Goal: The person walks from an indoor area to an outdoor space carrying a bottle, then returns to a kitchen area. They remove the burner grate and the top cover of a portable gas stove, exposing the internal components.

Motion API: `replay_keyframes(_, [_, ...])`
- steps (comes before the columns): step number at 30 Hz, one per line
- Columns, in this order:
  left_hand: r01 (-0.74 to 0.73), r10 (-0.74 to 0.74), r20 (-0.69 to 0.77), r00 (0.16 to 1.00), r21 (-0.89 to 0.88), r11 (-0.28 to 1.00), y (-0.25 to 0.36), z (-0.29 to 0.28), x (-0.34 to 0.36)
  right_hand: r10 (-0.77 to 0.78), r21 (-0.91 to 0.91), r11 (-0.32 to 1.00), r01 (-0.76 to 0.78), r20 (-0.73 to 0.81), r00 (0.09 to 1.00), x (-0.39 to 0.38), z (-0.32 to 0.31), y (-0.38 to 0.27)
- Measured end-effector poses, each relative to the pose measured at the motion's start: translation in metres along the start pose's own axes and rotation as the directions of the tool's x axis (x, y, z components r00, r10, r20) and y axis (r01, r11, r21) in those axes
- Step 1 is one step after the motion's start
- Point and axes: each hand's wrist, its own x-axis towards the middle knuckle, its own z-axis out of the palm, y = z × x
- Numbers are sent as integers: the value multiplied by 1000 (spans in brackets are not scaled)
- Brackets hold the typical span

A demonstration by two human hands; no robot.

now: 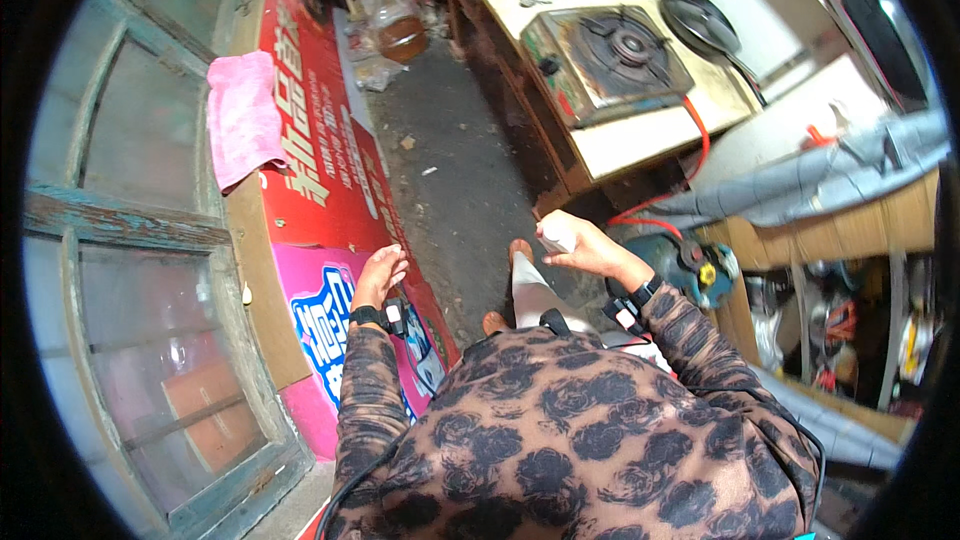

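Observation:
My left hand (381,276) is raised in front of the red and pink printed panel, its fingers curled in. A small pale spot shows at its fingertips, too small to name. My right hand (597,252) is closed round a whitish, blunt-ended object (558,234), whose far side and kind I cannot make out. Both hands are in the air over the dark floor, apart from each other. Each wrist wears a black strap with a small device on it.
To the right, a gas stove (620,58) and black frying pan (699,20) are on a pale-topped table (625,152). A red hose leads to a gas cylinder (712,275). At left, a pink towel (243,115) hangs by the window. A plastic jug (398,30) stands ahead.

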Motion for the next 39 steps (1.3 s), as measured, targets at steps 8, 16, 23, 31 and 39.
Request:
replay_keyframes(8, [-110,104,-149,983,-37,993,113,-15,50,-124,95,988,119,46,991,207,-57,-22])
replay_keyframes(16, [6,-8,-88,996,-22,1000,185,-15,131,107,462,879,119,-433,895,402,-106,-12])
replay_keyframes(23, [-43,43,-19,999,7,999,291,-30,240,226,426,897,118,-672,706,526,-177,24])
replay_keyframes(31, [-32,33,-11,999,93,995,392,-31,332,308,432,899,71,-739,599,602,-262,99])
replay_keyframes(39, [25,-9,-78,997,204,979,456,-20,404,291,378,924,49,-783,550,660,-322,142])
